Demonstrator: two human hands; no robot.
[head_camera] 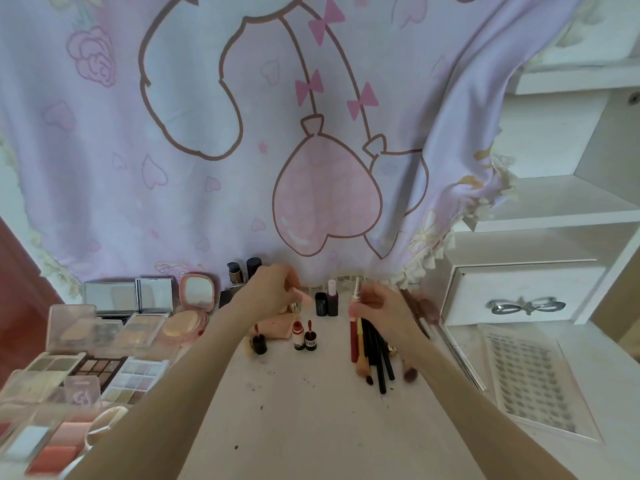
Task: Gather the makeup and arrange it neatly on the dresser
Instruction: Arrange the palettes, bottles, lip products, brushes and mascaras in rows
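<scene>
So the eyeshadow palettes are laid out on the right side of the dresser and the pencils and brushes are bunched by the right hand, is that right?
Not quite. The head view shows the eyeshadow palettes on the left side of the dresser, not the right. The pencils and brushes are indeed bunched by the right hand.

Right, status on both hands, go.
Left hand pinching a pink tube. Right hand gripping a pale tube above the brush pile. Small bottles standing between them.
</scene>
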